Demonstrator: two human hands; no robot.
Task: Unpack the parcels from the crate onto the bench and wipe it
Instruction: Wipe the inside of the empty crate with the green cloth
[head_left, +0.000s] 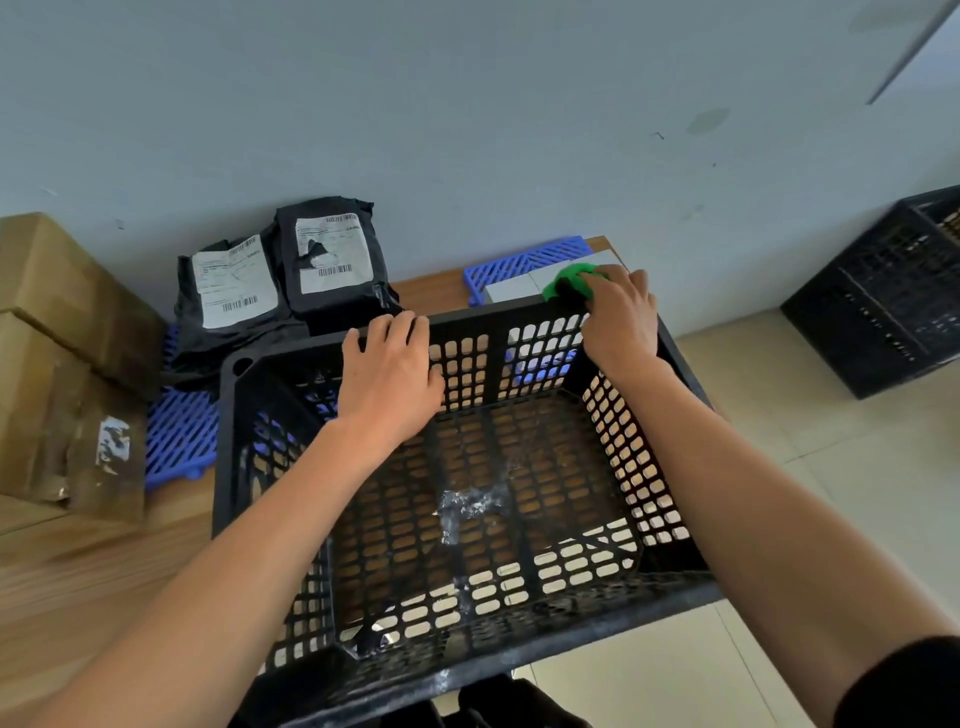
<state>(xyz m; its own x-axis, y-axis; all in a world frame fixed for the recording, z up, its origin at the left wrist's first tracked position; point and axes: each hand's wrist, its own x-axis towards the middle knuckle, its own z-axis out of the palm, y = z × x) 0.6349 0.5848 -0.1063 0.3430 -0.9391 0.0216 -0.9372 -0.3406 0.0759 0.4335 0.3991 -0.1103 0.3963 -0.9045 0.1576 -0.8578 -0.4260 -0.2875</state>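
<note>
A black slotted crate (613, 447) stands in front of me on the wooden bench (78, 577); nothing but white smears lies on its floor. My left hand (387, 371) grips the crate's far rim, fingers curled over the edge. My right hand (621, 319) holds a green cloth (569, 280) against the far right corner of the rim. Two black parcels with white shipping labels lie on the bench behind the crate: one (228, 299) at the left, the other (332, 260) leaning by the wall.
Brown cardboard boxes (57, 364) stand at the left on the bench. Blue plastic grids (179, 441) lie under the parcels and behind the crate, with a grey flat box (511, 288) on one. Another black crate (883, 296) sits on the tiled floor at the right.
</note>
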